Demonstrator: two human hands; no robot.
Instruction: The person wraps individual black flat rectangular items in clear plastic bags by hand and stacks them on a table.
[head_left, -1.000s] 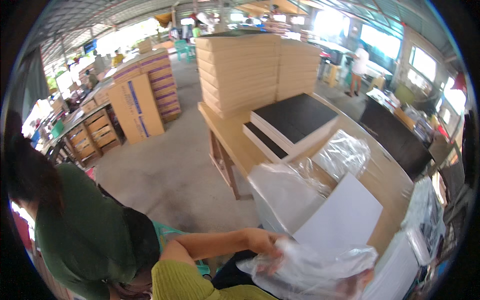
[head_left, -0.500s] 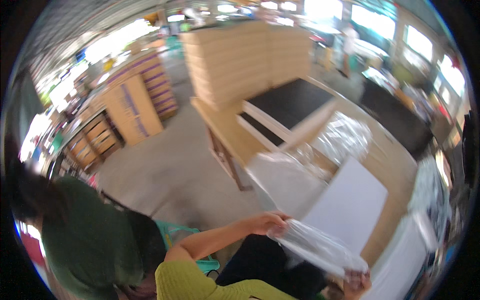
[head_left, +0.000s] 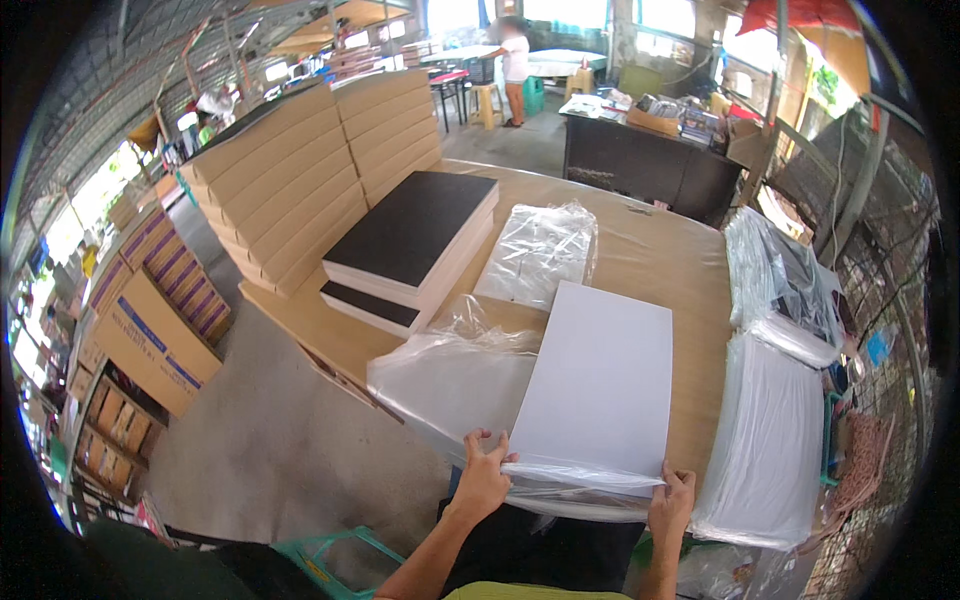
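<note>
A white rectangular board [head_left: 605,375] lies flat on the table, its near end at the mouth of a clear plastic bag [head_left: 575,478]. My left hand [head_left: 482,474] pinches the bag's edge at the board's near left corner. At the near right corner, my right hand [head_left: 672,492] grips the other side of the bag, thumb against the board's edge. The bag stretches between both hands along the table's front edge. Left of the board lie more clear plastic bags [head_left: 450,385], spread flat and partly under it.
Black-topped boards [head_left: 415,230] are stacked beyond the bags, beside tall piles of brown cartons [head_left: 290,190]. A crumpled plastic bag [head_left: 540,250] lies behind the white board. Plastic-wrapped white packs [head_left: 765,435] sit at the right. A green stool [head_left: 345,560] stands below left.
My view has turned to the right. The plastic bag, held in both hands, has gone from beside the board to its near end, with its edge now over the board.
</note>
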